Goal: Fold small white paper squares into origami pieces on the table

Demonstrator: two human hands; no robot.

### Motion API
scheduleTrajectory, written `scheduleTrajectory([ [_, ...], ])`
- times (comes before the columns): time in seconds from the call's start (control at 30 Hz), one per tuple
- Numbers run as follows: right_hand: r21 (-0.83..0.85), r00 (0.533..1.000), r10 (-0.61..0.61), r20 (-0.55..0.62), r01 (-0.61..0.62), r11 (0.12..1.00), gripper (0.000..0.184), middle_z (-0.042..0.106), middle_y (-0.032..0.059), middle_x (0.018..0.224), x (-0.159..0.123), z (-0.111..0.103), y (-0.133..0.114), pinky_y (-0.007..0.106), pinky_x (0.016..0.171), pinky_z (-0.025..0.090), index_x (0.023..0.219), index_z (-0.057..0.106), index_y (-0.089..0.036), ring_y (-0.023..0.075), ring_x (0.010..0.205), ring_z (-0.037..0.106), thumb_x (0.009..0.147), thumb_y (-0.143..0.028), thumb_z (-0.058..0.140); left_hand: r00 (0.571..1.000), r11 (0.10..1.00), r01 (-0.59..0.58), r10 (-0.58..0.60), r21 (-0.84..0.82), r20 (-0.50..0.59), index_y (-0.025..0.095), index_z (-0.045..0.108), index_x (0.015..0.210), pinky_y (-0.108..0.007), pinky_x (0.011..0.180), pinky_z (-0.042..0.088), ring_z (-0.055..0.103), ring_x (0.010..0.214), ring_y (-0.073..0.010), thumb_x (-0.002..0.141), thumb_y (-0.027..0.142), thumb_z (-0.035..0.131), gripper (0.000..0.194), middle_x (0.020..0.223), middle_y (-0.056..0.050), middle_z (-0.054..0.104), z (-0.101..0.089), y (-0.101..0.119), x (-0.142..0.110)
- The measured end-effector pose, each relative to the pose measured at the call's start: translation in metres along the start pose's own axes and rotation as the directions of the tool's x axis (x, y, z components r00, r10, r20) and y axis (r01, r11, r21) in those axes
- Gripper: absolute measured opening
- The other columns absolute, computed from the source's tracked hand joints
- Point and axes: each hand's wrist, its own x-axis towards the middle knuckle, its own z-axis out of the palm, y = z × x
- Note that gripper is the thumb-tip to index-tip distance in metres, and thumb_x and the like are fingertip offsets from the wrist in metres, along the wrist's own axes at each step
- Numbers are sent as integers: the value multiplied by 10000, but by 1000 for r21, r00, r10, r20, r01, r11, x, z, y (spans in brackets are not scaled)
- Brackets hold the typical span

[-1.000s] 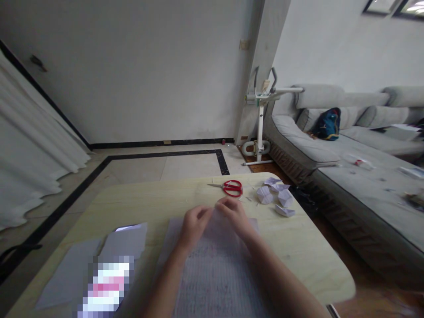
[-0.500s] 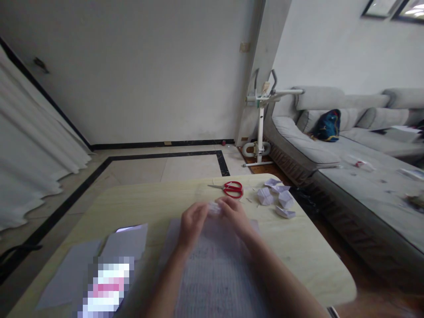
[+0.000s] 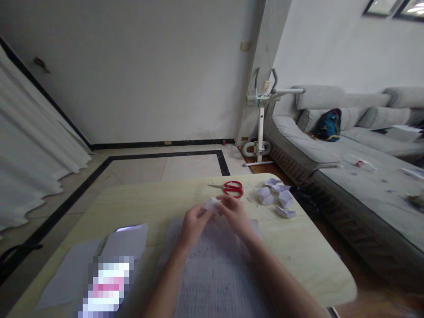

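Note:
Between both hands is a small folded piece of white paper (image 3: 211, 203), its pointed top showing above the fingers. My left hand (image 3: 194, 224) pinches its left side, and my right hand (image 3: 234, 215) grips it from the right. They hold it just over the far edge of a large written sheet (image 3: 212, 274) that lies on the table under my forearms. Beyond my right hand lie red-handled scissors (image 3: 233, 189), blades pointing left. Several folded white paper pieces (image 3: 265, 196) sit to the right of the scissors.
The pale wooden table (image 3: 308, 251) has rounded corners. White paper sheets (image 3: 71, 269) and a phone with a blurred-out screen (image 3: 107, 287) lie at its left. A grey sofa (image 3: 308, 145) stands to the right, with exercise equipment (image 3: 260, 119) behind the table.
The paper between my hands has turned, and its pointed white tip now shows more clearly. My fingers have shifted slightly around it. The scissors and other papers have not moved.

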Motion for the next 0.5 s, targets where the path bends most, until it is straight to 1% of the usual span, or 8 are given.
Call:
scheduleTrajectory([
  [0.07, -28, 998, 10, 61, -8, 1000, 249, 657, 5, 683, 0, -1, 0, 244, 552, 450, 895, 688, -174, 142, 592, 584, 790, -399, 679, 1000, 1000, -6, 6, 18, -6, 118, 709, 838, -248, 615, 506, 681, 679, -194, 776, 356, 690, 246, 739, -60, 734, -2, -3, 0],
  [0.13, -67, 995, 16, 96, -9, 998, 265, 655, 10, 674, 0, -2, 1, 243, 550, 445, 805, 684, -173, 143, 598, 583, 816, -436, 647, 1000, 997, -26, 26, 70, 4, 121, 705, 822, -250, 604, 496, 672, 674, -196, 782, 356, 682, 239, 728, -55, 720, -2, -6, 1],
  [0.2, -97, 996, 10, 91, -1, 995, 308, 639, 8, 643, 0, -3, 2, 239, 534, 434, 726, 660, -175, 143, 584, 571, 829, -464, 627, 998, 990, -64, 61, 126, 24, 128, 696, 810, -248, 590, 486, 661, 662, -194, 795, 346, 665, 221, 713, -45, 702, -2, -8, 0],
  [0.33, -134, 998, -27, 61, 35, 990, 320, 613, 0, 601, -1, -3, 2, 236, 512, 425, 674, 623, -179, 140, 560, 555, 828, -459, 628, 989, 977, -145, 142, 158, 31, 146, 686, 864, -252, 640, 495, 660, 704, -188, 838, 351, 621, 217, 755, -32, 696, -1, -6, -1],
  [0.4, -140, 997, -46, 63, 55, 989, 303, 638, 9, 633, -1, -3, 1, 246, 542, 452, 702, 635, -177, 150, 591, 582, 840, -446, 620, 988, 974, -155, 154, 167, 17, 149, 686, 849, -249, 652, 493, 654, 706, -183, 855, 373, 604, 238, 747, -29, 691, -1, -3, -2],
  [0.5, -125, 996, -66, 67, 74, 989, 245, 706, 29, 761, -1, -3, -2, 275, 642, 502, 819, 679, -180, 171, 696, 640, 839, -420, 639, 986, 966, -164, 166, 200, 8, 150, 691, 826, -242, 638, 480, 641, 678, -175, 871, 384, 585, 261, 715, -23, 681, -2, 0, -4],
])
